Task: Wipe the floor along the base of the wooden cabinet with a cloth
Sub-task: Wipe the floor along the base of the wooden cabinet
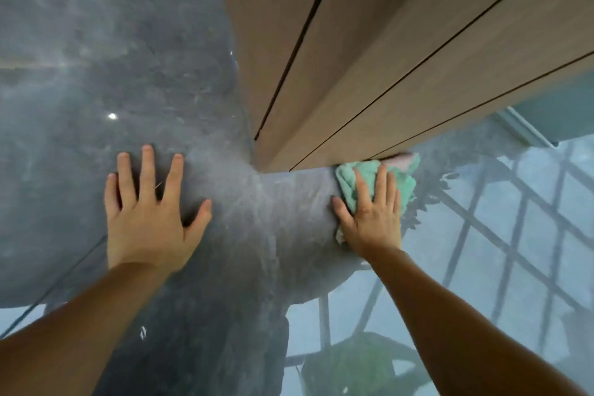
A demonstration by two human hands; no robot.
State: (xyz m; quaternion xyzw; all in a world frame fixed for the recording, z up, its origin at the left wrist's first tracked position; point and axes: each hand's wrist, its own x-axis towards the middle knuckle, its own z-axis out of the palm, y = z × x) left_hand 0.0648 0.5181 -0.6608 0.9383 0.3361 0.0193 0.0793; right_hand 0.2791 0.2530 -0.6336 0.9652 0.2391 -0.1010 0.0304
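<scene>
A crumpled mint-green cloth (403, 182) lies on the glossy dark stone floor (283, 202), pushed against the base of the wooden cabinet (369, 80). My right hand (369, 212) presses flat on top of the cloth, fingers spread and pointing at the cabinet's bottom edge. My left hand (151, 206) rests flat on the bare floor to the left of the cabinet's corner, fingers apart, holding nothing. A pinkish patch shows at the cloth's far edge under the cabinet.
The cabinet has thin dark gaps between its panels and its corner stands between my two hands. The polished floor mirrors a window grid (514, 235) at the right and a leafy plant (353, 366) at the bottom. A tile joint (48, 292) runs at the lower left.
</scene>
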